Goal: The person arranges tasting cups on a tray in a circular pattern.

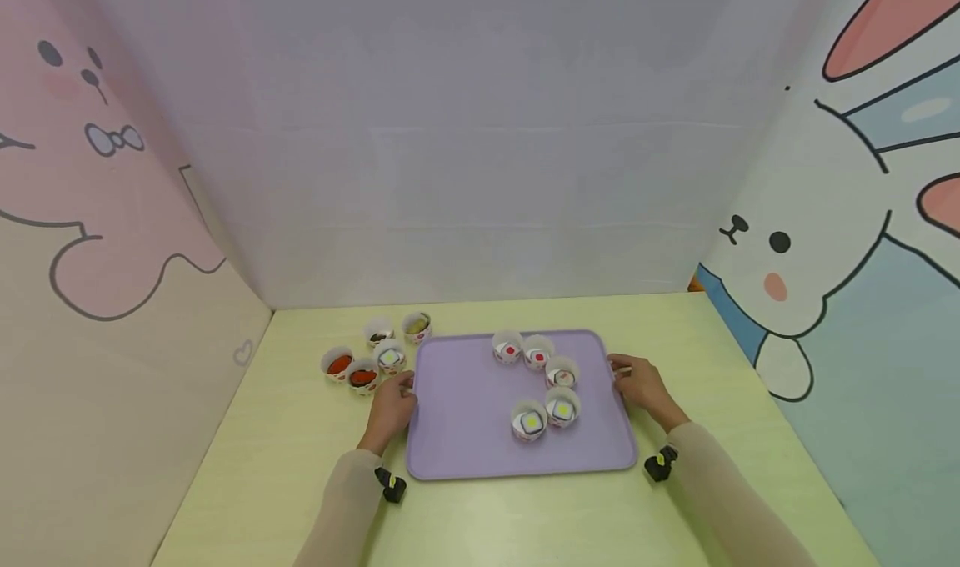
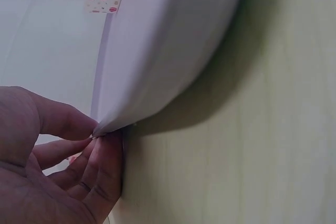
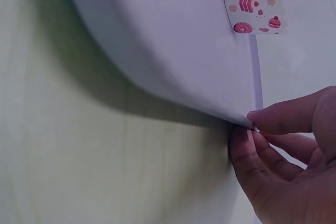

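A purple rectangular tray (image 1: 457, 434) lies at the middle of the table with several small printed paper cups on its right half, among them a cup with a yellow-and-white item (image 1: 529, 422) and a cup with a red-and-white item (image 1: 507, 348). My left hand (image 1: 392, 407) pinches the tray's left rim between thumb and fingers; the left wrist view shows this hand (image 2: 63, 156) close up. On the opposite side my right hand (image 1: 639, 383) pinches the right rim, and the right wrist view shows its thumb above and fingers (image 3: 247, 161) below the edge.
Left of the tray stand several more paper cups, including a cup with red contents (image 1: 339, 364) and a cup with greenish contents (image 1: 417, 327). The pale yellow table (image 1: 510, 521) meets a white back wall (image 1: 465, 175) and printed side panels (image 1: 825, 242).
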`<act>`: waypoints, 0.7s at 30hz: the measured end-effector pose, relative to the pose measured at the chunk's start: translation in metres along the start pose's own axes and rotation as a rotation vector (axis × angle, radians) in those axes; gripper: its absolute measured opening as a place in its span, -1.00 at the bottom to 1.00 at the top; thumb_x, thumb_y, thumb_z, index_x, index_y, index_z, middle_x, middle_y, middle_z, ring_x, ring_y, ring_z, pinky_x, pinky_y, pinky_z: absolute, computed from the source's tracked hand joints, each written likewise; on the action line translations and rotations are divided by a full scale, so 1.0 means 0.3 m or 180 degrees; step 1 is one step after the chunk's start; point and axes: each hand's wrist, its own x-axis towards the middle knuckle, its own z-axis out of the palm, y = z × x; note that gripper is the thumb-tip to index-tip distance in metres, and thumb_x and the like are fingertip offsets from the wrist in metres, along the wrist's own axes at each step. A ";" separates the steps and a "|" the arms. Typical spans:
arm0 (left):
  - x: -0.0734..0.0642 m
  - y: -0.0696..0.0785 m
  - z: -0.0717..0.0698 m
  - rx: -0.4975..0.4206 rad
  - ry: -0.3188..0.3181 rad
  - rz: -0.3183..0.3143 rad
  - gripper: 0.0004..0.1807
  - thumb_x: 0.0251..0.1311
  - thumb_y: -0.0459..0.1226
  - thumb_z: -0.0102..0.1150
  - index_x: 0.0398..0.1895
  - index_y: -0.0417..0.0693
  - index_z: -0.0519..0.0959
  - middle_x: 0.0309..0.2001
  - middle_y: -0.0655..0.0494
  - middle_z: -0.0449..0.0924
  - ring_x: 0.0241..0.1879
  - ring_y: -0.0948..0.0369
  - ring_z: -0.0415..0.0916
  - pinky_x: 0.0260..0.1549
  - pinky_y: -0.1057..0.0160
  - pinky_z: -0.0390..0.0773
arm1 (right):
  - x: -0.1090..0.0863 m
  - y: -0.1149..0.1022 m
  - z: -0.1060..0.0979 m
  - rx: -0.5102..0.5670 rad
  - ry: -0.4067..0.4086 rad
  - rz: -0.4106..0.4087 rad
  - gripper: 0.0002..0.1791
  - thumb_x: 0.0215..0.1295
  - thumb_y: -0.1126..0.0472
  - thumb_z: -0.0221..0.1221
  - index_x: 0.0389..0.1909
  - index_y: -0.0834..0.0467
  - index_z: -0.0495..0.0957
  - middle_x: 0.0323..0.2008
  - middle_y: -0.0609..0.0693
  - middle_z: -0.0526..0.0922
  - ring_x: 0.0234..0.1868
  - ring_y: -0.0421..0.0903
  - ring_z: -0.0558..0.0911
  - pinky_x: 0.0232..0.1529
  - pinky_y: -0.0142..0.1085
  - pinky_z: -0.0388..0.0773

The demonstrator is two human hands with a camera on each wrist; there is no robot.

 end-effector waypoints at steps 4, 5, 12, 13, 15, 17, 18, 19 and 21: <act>0.013 0.004 0.003 0.0027 0.0007 0.0001 -0.43 0.07 -0.48 -0.02 0.25 -0.30 0.48 -0.02 -0.14 0.61 -0.16 0.08 0.54 -0.28 0.19 0.52 | 0.006 -0.005 -0.004 0.0014 0.0018 0.0026 -0.37 0.08 0.47 0.04 0.29 0.34 0.42 0.09 0.33 0.57 0.04 0.21 0.62 -0.31 -0.29 0.55; 0.015 0.005 0.004 0.0027 0.0005 0.0004 -0.43 0.07 -0.48 -0.02 0.25 -0.30 0.48 -0.01 -0.14 0.61 -0.16 0.08 0.54 -0.27 0.18 0.52 | 0.006 -0.006 -0.005 0.0014 0.0020 0.0036 -0.37 0.10 0.46 0.04 0.29 0.34 0.41 0.10 0.34 0.57 0.04 0.22 0.62 -0.31 -0.29 0.56; 0.013 0.009 0.005 -0.0073 0.0057 0.0013 -0.44 0.09 -0.47 -0.03 0.24 -0.28 0.49 0.01 -0.16 0.61 -0.15 0.08 0.56 -0.28 0.20 0.53 | -0.006 -0.007 -0.011 -0.0075 0.0038 0.0082 -0.39 0.11 0.42 0.09 0.28 0.33 0.42 0.07 0.34 0.58 0.05 0.24 0.62 -0.22 -0.20 0.63; 0.010 0.008 0.004 -0.0088 0.0076 0.0028 -0.45 0.09 -0.46 -0.02 0.24 -0.28 0.49 0.00 -0.16 0.61 -0.14 0.06 0.56 -0.27 0.19 0.54 | -0.010 -0.007 -0.012 -0.0108 0.0025 0.0082 -0.39 0.10 0.41 0.10 0.28 0.33 0.41 0.07 0.34 0.58 0.05 0.24 0.62 -0.22 -0.19 0.63; 0.002 0.003 0.002 -0.0086 0.0109 0.0038 -0.47 0.10 -0.43 0.01 0.23 -0.26 0.50 0.00 -0.14 0.62 -0.11 0.05 0.58 -0.24 0.17 0.56 | -0.019 -0.009 -0.009 -0.0136 -0.0004 0.0110 -0.38 0.12 0.41 0.10 0.30 0.32 0.40 0.07 0.33 0.58 0.06 0.24 0.62 -0.20 -0.19 0.63; -0.010 -0.003 -0.003 -0.0057 0.0152 0.0056 -0.49 0.12 -0.40 0.05 0.21 -0.25 0.51 -0.01 -0.13 0.62 -0.09 0.04 0.60 -0.22 0.13 0.58 | -0.029 -0.010 -0.006 -0.0162 -0.0036 0.0112 -0.37 0.12 0.42 0.08 0.31 0.31 0.38 0.08 0.32 0.56 0.06 0.23 0.61 -0.20 -0.19 0.63; -0.017 -0.005 -0.007 -0.0040 0.0170 0.0067 -0.51 0.14 -0.38 0.07 0.20 -0.25 0.51 -0.02 -0.12 0.63 -0.09 0.04 0.61 -0.21 0.12 0.58 | -0.034 -0.011 -0.004 -0.0172 -0.0043 0.0112 -0.36 0.12 0.43 0.07 0.31 0.31 0.38 0.08 0.32 0.56 0.06 0.23 0.60 -0.20 -0.19 0.63; -0.024 -0.006 -0.012 -0.0034 0.0182 0.0072 -0.52 0.15 -0.36 0.09 0.19 -0.24 0.52 -0.02 -0.12 0.63 -0.10 0.04 0.61 -0.21 0.11 0.59 | -0.039 -0.012 -0.002 -0.0166 -0.0044 0.0108 -0.36 0.11 0.43 0.06 0.32 0.31 0.38 0.08 0.32 0.56 0.05 0.23 0.60 -0.20 -0.19 0.62; -0.038 -0.005 -0.021 -0.0042 0.0203 0.0096 -0.55 0.18 -0.33 0.12 0.18 -0.22 0.52 -0.04 -0.10 0.62 -0.11 0.04 0.61 -0.23 0.11 0.59 | -0.048 -0.012 0.002 -0.0176 -0.0012 0.0085 -0.35 0.09 0.44 0.04 0.31 0.31 0.39 0.08 0.32 0.56 0.03 0.20 0.61 -0.23 -0.21 0.60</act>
